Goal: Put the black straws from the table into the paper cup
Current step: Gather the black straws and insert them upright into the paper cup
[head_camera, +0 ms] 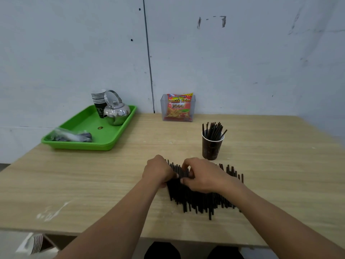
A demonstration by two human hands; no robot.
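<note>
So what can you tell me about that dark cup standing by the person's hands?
The paper cup is dark brown or black with faint markings, a pale inside rim and walls tapering toward the base. It stands upright on the wooden table, beyond the right hand and apart from it. A bunch of black straws already stands in it, leaning and fanning above the rim. Nothing else touches it.

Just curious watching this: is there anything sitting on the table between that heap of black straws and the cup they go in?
Nothing visible. The paper cup stands just beyond the pile of black straws, with only bare table between. Both hands are already on the pile: left hand, right hand.
</note>
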